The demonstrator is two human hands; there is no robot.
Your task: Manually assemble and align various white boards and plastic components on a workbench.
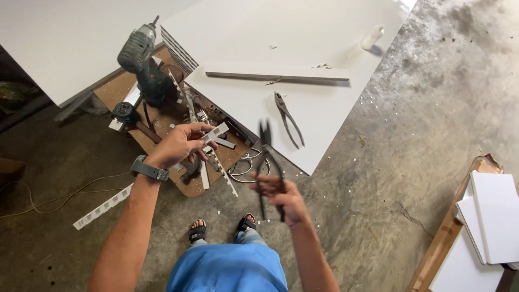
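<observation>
My left hand (181,145) grips a short white notched strip piece (215,134) over a brown board. A grey watch sits on that wrist. My right hand (281,197) holds black snips (266,151) by the handles, jaws pointing up and away; the tool is blurred. The two hands are apart, the snips' tip a little right of the strip piece.
A cordless drill (141,59) stands on the brown board (186,186) among white notched strips (221,173). Pliers (288,119) and a long grey bar (277,74) lie on a white panel (303,38). Another strip (102,207) lies on the concrete floor. White boards (494,216) are stacked at right.
</observation>
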